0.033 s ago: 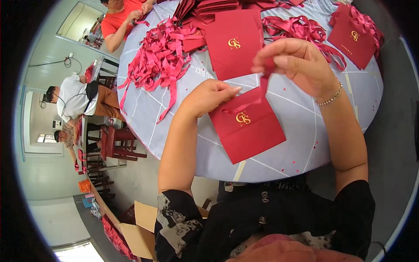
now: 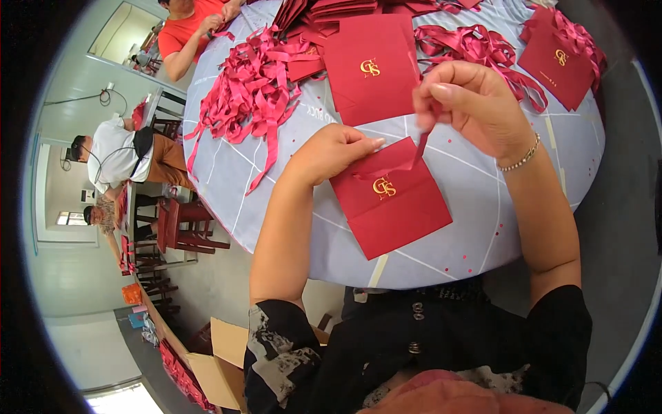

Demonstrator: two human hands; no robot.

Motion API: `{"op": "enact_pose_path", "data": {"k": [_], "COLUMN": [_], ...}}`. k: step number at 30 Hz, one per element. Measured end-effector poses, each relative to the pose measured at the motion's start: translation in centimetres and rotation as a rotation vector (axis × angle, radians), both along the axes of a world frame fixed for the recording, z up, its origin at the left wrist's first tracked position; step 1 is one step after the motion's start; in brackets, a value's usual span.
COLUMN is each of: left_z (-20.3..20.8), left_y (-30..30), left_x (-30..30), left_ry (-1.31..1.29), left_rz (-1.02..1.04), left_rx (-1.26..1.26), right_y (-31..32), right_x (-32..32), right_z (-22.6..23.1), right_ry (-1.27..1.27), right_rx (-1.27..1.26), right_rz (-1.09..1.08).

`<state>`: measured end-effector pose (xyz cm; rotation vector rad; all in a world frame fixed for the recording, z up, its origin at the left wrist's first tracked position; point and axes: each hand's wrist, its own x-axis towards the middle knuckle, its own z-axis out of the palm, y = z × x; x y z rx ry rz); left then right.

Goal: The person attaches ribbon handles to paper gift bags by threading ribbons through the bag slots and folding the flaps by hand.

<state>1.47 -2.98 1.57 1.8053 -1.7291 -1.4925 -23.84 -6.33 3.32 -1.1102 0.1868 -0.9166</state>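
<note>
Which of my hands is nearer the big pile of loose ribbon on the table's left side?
Left. Your left hand is below and right of the ribbon pile, at the red bag's top edge; your right hand is farther right, holding a ribbon.

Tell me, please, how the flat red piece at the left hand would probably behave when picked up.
The flat red piece looks thin, so it is probably light for its size. Its straight edges suggest some stiffness, though it may bend. Its flat shape makes rolling unlikely.
</note>
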Motion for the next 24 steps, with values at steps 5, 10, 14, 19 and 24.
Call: {"op": "enact_pose_path", "data": {"k": [5, 10, 14, 19, 24], "left_z": [-1.1, -1.2, -0.9, -0.5, -0.4], "left_y": [0.6, 1.5, 1.8, 2.1, 2.1], "left_x": [-0.7, 0.6, 0.9, 0.8, 0.7], "left_ry": [0.056, 0.15, 0.042, 0.044, 0.025], "left_rz": [-0.082, -0.022, -0.041, -0.023, -0.02], "left_rx": [-0.15, -0.237, -0.415, -0.469, -0.454], "right_y": [1.2, 1.0, 1.5, 1.3, 1.4], "right_x": [1.6, 3.2, 3.6, 3.8, 3.5], "right_z": [-1.0, -2.7, -3.2, -3.3, -3.6], "right_ry": [0.767, 0.934, 0.803, 0.791, 0.809], "right_rx": [-0.163, -0.183, -0.185, -0.19, -0.327], "right_rz": [-0.064, 0.006, -0.023, -0.183, -0.22]}}
